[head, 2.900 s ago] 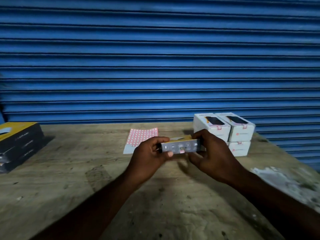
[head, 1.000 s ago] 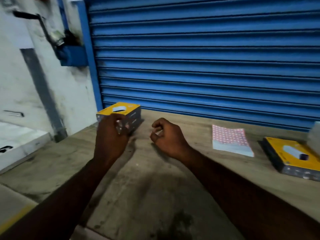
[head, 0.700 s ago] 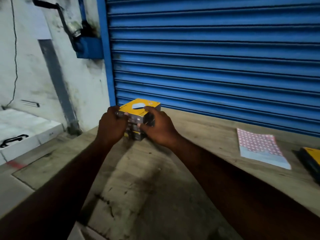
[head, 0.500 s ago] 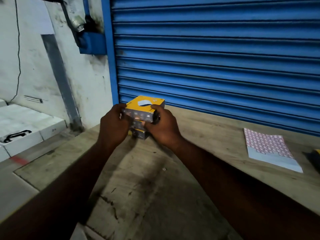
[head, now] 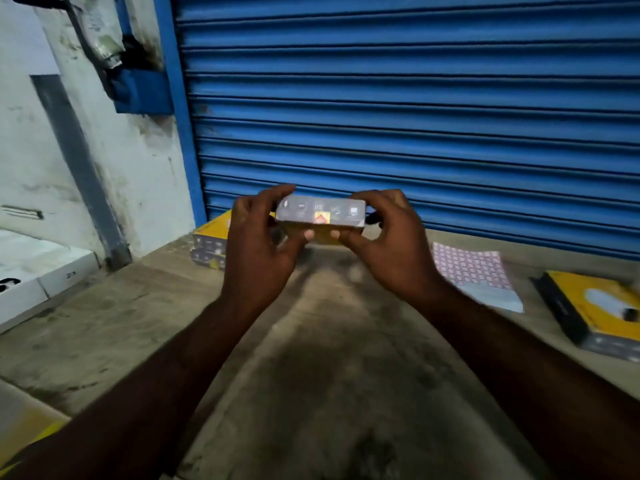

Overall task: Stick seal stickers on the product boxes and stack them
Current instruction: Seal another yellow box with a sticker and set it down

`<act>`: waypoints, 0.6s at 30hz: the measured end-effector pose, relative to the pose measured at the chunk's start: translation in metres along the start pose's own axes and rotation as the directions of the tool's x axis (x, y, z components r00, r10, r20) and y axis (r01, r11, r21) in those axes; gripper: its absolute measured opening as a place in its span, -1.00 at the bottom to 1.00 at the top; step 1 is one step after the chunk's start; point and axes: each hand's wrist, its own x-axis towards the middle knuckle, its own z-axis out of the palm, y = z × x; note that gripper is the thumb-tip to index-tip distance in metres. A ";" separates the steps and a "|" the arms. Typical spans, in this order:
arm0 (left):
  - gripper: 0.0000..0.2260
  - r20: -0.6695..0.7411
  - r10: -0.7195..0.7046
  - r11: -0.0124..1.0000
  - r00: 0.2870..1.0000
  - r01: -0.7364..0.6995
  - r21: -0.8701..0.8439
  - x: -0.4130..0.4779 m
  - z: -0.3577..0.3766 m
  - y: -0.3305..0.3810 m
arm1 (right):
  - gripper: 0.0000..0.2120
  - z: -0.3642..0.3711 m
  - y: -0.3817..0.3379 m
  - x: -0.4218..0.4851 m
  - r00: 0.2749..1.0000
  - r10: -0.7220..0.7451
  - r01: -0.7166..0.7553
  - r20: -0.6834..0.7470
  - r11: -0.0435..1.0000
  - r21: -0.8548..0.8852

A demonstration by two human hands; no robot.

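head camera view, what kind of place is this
Probably a small shop's packing area or storeroom: a blue roller shutter, a worn worktable, stacked yellow product boxes and a sheet of seal stickers.

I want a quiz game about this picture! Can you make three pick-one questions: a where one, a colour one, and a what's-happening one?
1. Where is the pink-checked paper sticker sheet?
A) on the wooden table
B) on the floor
C) atop a box

2. What colour is the ribbed metal roller shutter?
A) green
B) blue
C) red

3. The small grey-sided cardboard box is:
A) lying alone on the table
B) inside a bag
C) held up by the left hand and right hand

Answers: 1 A, it lies flat on the tabletop; 2 B, blue slats; 3 C, fingers grip both ends.
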 end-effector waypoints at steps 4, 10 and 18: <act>-0.48 0.076 0.043 0.997 0.996 -0.038 -0.066 0.010 0.045 0.043 | -0.55 -0.076 0.012 -0.003 0.990 0.132 -0.134 0.055 0.990 0.042; -0.41 0.245 0.060 0.948 0.968 0.022 -0.316 -0.010 0.100 0.076 | -0.61 -0.142 0.034 -0.026 0.970 0.207 -0.220 0.130 0.971 0.094; -0.50 0.304 0.070 0.887 0.950 0.080 -0.455 -0.031 0.153 0.114 | -0.60 -0.188 0.067 -0.052 0.986 0.149 -0.152 0.079 0.988 0.023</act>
